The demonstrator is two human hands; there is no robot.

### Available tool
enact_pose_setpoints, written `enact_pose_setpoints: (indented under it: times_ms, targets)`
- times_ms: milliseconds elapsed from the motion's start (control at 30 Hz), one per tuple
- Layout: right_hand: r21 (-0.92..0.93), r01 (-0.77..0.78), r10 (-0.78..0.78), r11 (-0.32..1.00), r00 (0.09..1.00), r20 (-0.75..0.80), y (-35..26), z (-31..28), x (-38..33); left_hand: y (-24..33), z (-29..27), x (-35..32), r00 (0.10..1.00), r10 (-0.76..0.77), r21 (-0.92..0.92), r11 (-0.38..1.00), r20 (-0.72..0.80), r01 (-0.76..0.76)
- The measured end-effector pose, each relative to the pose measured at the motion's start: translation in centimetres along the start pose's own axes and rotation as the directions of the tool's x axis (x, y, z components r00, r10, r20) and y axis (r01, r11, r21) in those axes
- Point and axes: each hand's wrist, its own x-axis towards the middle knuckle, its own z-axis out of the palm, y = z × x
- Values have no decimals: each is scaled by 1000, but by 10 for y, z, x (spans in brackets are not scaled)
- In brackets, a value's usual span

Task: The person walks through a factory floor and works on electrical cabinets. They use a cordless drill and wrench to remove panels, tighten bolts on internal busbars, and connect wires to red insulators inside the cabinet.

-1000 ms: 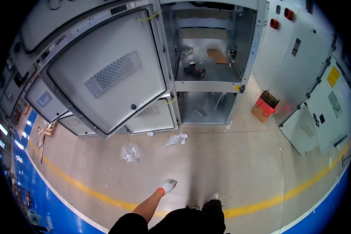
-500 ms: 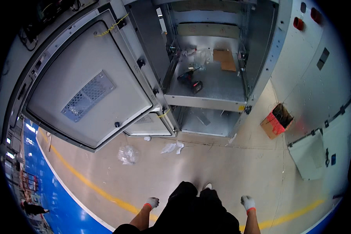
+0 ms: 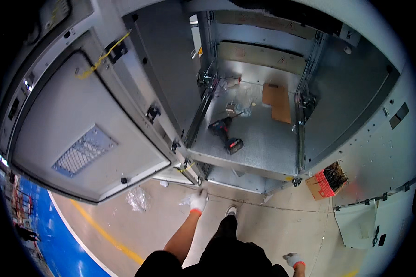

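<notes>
My left hand [image 3: 198,201], in a whitish glove with an orange cuff, reaches forward near the cabinet's lower front edge and the inner end of its door. Its fingers look stretched out, with nothing visible in them. Lower right, my right hand [image 3: 293,260] in a matching glove hangs over the floor, fingers partly extended and holding nothing I can see. Ahead is an open metal cabinet [image 3: 245,162]. On its shelf lie a dark cordless drill [image 3: 223,133], a piece of brown cardboard [image 3: 277,102], crumpled clear plastic [image 3: 246,95] and a whitish glove [image 3: 231,83].
A grey cabinet door [image 3: 85,115] with a mesh vent stands swung open at left. Crumpled plastic film [image 3: 138,198] lies on the floor below it. At right, a red and brown carton [image 3: 326,182] with dark strands stands beside a pale metal panel [image 3: 370,161].
I have come closer to the cabinet, which now looks larger. My left hand has swung forward and right, its fist loosening. My right hand sits lower in view, and one foot is further forward.
</notes>
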Motion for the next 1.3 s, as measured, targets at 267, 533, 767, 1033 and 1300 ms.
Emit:
enact_pose_setpoints:
  times_ms: [267, 533, 767, 1033, 1300]
  targets:
    - [423, 42, 135, 905, 915, -381, -36, -78, -14, 179, 96, 223, 956, -282, -42, 959, -88, 279]
    - [176, 119, -112, 977, 992, -50, -54, -88, 0, 135, 124, 284, 900, -304, -362, 838, 311, 408]
    - [269, 340, -202, 901, 878, -433, -141, -209, 5, 136, 138, 79, 929, -23, -804, 495, 369, 331]
    - [189, 748, -737, 636, 662, -139, -331, -258, 19, 202, 108, -77, 964, 178, -651, 759, 199, -5]
    - [570, 686, -629, 453, 699, -341, -381, -287, 3, 247, 9, -85, 494, 865, 101, 485, 91, -868]
